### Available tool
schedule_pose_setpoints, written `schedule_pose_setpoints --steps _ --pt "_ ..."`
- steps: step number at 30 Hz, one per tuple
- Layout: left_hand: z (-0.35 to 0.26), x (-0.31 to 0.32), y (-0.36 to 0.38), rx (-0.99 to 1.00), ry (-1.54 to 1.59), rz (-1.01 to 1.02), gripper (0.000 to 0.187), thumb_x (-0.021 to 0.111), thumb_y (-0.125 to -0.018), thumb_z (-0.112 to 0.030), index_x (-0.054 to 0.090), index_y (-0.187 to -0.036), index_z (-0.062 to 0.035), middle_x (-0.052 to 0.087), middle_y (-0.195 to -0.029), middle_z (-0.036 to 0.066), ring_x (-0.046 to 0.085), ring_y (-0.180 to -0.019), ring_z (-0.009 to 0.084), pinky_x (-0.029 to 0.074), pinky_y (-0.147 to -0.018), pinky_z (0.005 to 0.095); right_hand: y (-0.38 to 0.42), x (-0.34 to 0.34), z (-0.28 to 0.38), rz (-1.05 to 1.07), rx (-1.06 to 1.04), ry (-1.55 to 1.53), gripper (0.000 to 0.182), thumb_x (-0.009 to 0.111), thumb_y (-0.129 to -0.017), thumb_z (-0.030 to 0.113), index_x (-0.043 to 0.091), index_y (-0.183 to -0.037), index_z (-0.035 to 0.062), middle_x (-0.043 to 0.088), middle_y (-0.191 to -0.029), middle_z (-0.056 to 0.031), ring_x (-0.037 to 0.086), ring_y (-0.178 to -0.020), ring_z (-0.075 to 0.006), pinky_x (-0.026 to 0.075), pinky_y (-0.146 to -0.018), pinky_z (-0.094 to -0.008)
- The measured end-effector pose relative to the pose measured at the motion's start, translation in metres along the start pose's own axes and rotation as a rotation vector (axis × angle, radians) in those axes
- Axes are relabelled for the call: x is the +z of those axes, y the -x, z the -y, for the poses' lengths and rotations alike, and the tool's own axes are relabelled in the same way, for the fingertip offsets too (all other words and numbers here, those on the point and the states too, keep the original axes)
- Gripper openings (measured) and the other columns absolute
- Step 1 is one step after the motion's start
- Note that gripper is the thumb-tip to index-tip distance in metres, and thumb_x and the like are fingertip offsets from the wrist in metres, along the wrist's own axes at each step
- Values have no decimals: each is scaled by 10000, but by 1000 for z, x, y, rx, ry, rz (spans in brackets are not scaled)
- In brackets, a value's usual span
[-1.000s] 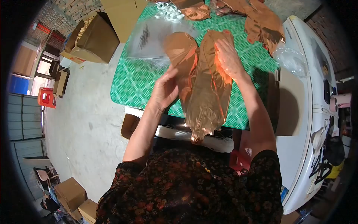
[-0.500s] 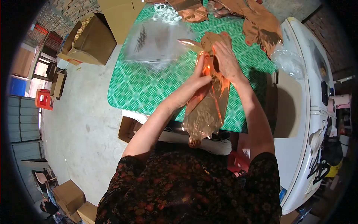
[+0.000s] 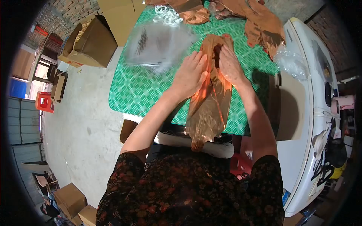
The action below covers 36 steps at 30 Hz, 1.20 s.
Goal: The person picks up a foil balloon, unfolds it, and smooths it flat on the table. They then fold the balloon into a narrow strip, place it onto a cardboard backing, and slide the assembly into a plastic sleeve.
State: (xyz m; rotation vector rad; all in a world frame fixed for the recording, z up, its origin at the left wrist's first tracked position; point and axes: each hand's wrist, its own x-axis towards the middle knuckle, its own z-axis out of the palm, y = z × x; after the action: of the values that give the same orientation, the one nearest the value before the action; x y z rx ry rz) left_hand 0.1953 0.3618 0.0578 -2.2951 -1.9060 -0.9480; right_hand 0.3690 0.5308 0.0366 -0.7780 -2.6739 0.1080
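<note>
A flat, shiny copper-coloured foil balloon (image 3: 209, 119) lies lengthwise on the green checked tablecloth, its near end hanging past the table's front edge. My left hand (image 3: 191, 73) rests along its left side, fingers stretched out and the palm turned down. On the upper right part of the foil, my right hand (image 3: 230, 67) lies flat with fingers extended. Between the two hands runs a dark crease in the foil. Neither hand is closed around anything. Both hands cover parts of the foil's sides.
A stack of clear plastic bags (image 3: 156, 45) lies at the table's left, with white ribbon (image 3: 166, 15) behind it. More copper foil balloons (image 3: 264, 28) lie at the back right, beside crumpled clear plastic (image 3: 292, 64). A white refrigerator (image 3: 305, 150) stands right; an open cardboard box (image 3: 92, 43) left.
My left hand has turned from holding a raised foil flap to lying flat on the left side. The flap sticking out at upper left is now folded down. My right hand has barely moved.
</note>
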Motion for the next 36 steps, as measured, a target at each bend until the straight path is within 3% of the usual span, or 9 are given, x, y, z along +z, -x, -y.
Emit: schedule_pose_setpoints --steps 5,12,17,20,23,26,29,32,36 --pt "-9 15 -2 15 -186 -30 649 511 -1053 -378 367 -1563 -5 382 -1607 212 333 -1510 377 263 -1230 538 7 8 -2 -71 13 -269 541 656 -924 294 538 -1405 76 514 -1479 -186 489 -1356 -381 389 -1154 -464" --pt "-21 25 -5 -27 -341 20 671 453 -1057 -465 372 -1574 -46 366 -1626 181 310 -1526 330 216 -1253 515 11 5 -3 -31 48 -266 558 629 -939 287 511 -1442 78 517 -1483 -183 523 -1325 -384 469 -1058 -476" --pt "-27 20 -5 -58 -330 87 679 445 -1049 -508 360 -1592 -109 339 -1637 189 277 -1537 345 184 -1247 570 8 -1 2 -48 -34 -184 575 625 -952 283 482 -1459 54 513 -1474 -214 540 -1303 -399 481 -1039 -480" --pt "-25 21 -6 -62 -321 110 677 454 -1041 -526 357 -1597 -152 327 -1640 194 263 -1540 356 168 -1244 591 8 -14 11 32 196 -481 581 607 -983 304 456 -1483 50 501 -1484 -223 518 -1328 -403 453 -1077 -473" --pt "-24 21 -6 -64 -299 108 663 459 -1036 -540 375 -1591 -189 327 -1641 195 260 -1541 358 163 -1246 591 5 3 1 -51 223 -558 564 573 -1022 334 441 -1501 65 499 -1491 -223 509 -1342 -396 437 -1099 -448" --pt "-24 21 -6 -65 -282 97 650 456 -1035 -553 400 -1581 -204 334 -1638 193 261 -1540 356 160 -1248 587 5 -1 -7 46 65 -299 536 535 -1052 334 434 -1508 73 502 -1494 -213 515 -1344 -372 432 -1104 -428" --pt "-24 22 -6 -66 -277 92 640 449 -1038 -555 423 -1570 -200 343 -1633 191 261 -1540 355 158 -1251 585 -1 -31 18 109 401 -601 477 499 -1072 270 448 -1504 74 538 -1478 -183 548 -1327 -308 444 -1093 -399" --pt "-25 19 -6 -70 -295 117 635 442 -1041 -554 433 -1566 -195 344 -1634 191 259 -1542 358 154 -1253 581 -3 -19 2 93 457 -869 412 487 -1066 169 503 -1465 66 588 -1435 -171 587 -1289 -260 460 -1081 -373" --pt "-26 18 -7 -79 -303 127 636 422 -1046 -560 438 -1565 -193 335 -1641 193 249 -1546 365 146 -1256 577 -5 -6 -50 -300 217 -910 358 487 -1048 95 573 -1390 32 635 -1370 -174 620 -1240 -243 470 -1067 -350"
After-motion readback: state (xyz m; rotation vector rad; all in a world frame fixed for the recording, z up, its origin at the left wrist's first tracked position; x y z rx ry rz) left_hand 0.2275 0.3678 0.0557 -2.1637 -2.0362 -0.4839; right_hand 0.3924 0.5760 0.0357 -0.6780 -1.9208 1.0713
